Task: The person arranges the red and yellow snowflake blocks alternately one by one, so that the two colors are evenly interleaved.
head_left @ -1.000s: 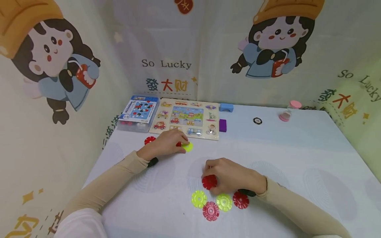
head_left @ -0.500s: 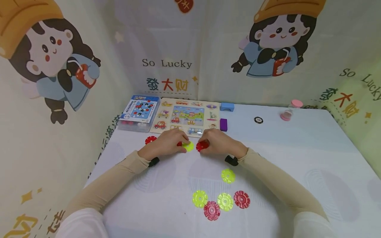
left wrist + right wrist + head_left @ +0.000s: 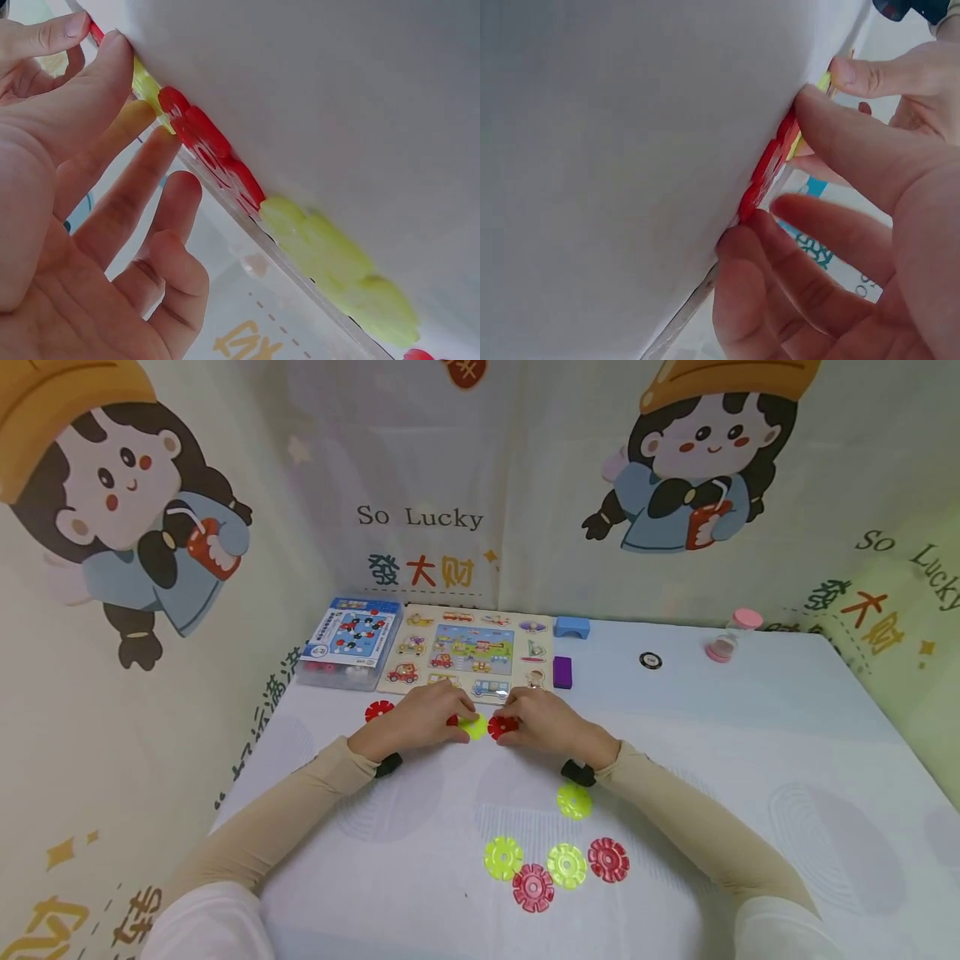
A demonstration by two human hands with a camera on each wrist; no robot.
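My left hand (image 3: 427,717) pinches a yellow-green notched plastic disc (image 3: 474,727) flat on the table, thumb at its near edge and fingertips at its far edge. On its right, my right hand (image 3: 543,720) pinches a red notched disc (image 3: 502,727) by the edges. The two discs lie close together; whether they touch or interlock I cannot tell. Left of the held yellow-green disc, the left wrist view shows another red disc (image 3: 210,150) and a yellow-green disc (image 3: 341,270) in the same row. A further red disc (image 3: 378,710) ends that row, partly behind my left hand.
Nearer me lie loose yellow-green discs (image 3: 503,858) and red discs (image 3: 533,887). Behind the hands are a wooden vehicle puzzle (image 3: 472,647), a boxed set (image 3: 351,643), a blue arch block (image 3: 572,627) and a purple block (image 3: 562,672). A black-and-white chip (image 3: 650,660) and pink hourglass (image 3: 733,635) stand farther right.
My right hand has carried the red disc from the near group up to the right end of the row, then slightly left towards the yellow-green disc. My left hand has stayed in place.
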